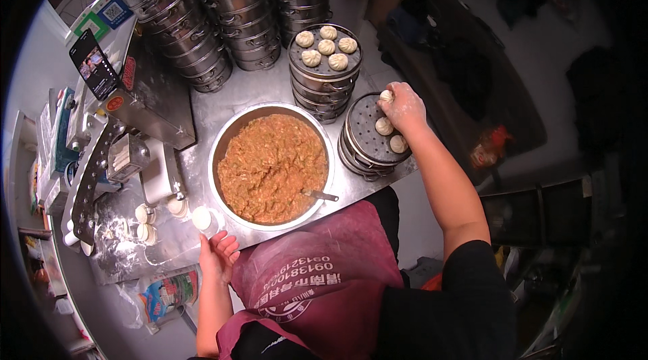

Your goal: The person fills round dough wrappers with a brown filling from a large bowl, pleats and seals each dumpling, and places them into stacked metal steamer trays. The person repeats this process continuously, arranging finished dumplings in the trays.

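My right hand (405,107) is at the far rim of a dark perforated steamer tray (365,122), its fingers around a pleated bun (387,96). Two more buns lie on that tray, one of them here (384,126). My left hand (218,254) is palm up with fingers apart at the table's near edge, just below a round dough wrapper (201,218). Between the hands stands a large metal bowl (214,198) of minced filling (273,167), with a metal utensil's handle (325,195) sticking out. Stacks of wrappers (147,233) lie on the floured table at left.
Behind the right steamer stands another steamer (324,87) topped with several buns. Tall stacks of metal steamers (248,21) rise at the back. A phone (93,65) leans on a metal box (157,112) at left, near a dough machine (93,178). The steel table's edge (283,232) runs before me.
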A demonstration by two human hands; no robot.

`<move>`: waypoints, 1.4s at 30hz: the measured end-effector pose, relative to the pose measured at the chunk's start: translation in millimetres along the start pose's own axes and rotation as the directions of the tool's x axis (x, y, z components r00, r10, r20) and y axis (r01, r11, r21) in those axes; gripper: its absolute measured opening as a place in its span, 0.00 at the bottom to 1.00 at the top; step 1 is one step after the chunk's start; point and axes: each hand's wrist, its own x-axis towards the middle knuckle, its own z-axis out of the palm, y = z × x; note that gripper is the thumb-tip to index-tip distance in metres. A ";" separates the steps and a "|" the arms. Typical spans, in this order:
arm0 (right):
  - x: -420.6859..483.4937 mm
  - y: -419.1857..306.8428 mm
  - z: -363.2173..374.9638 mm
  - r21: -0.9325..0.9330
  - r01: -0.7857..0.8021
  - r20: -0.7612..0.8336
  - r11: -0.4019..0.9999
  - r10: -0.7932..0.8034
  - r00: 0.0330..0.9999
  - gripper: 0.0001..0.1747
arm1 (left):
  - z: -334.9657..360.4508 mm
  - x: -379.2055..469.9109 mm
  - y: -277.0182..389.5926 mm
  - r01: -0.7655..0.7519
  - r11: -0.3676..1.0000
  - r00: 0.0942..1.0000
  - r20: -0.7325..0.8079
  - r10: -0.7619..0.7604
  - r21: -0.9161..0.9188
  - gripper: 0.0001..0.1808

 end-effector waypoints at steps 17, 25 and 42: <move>-53.2 -49.2 -4.6 0.274 0.138 -0.018 0.952 -0.139 0.990 0.22 | -123.8 -14.4 6.6 -0.264 0.789 0.848 -0.257 0.464 0.556 0.20; -179.0 -120.6 48.1 0.007 0.508 0.491 0.861 -0.446 0.748 0.19 | -85.3 163.5 22.7 0.104 0.485 0.670 -0.421 0.611 0.868 0.21; -169.5 -121.9 73.2 -0.155 0.529 0.590 0.834 -0.351 0.727 0.16 | -103.3 191.9 29.5 0.362 0.689 0.767 -0.620 0.163 0.628 0.31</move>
